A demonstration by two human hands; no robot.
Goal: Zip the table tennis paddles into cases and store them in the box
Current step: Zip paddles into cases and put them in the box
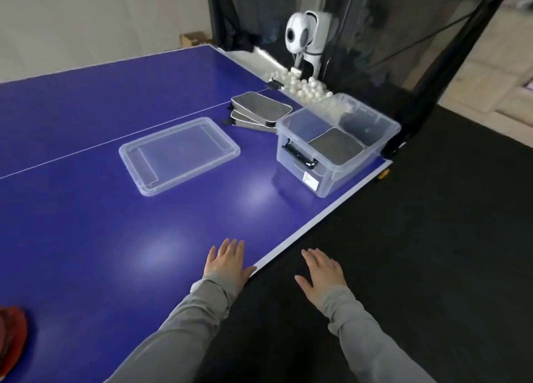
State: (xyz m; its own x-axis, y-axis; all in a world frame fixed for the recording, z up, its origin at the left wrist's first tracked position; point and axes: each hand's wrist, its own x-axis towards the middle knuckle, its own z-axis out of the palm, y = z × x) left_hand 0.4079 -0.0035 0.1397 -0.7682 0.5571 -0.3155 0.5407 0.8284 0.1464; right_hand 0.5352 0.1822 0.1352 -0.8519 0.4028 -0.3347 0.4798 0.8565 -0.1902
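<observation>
Lying well beyond both flat hands [227,260], grey cases [259,110].

Three grey cases [261,108]: two stacked on the table [86,224], one in the single box [372,152]; one lid [178,154].

text: none legible | box [331,163] label [311,180]: too blurred
</observation>
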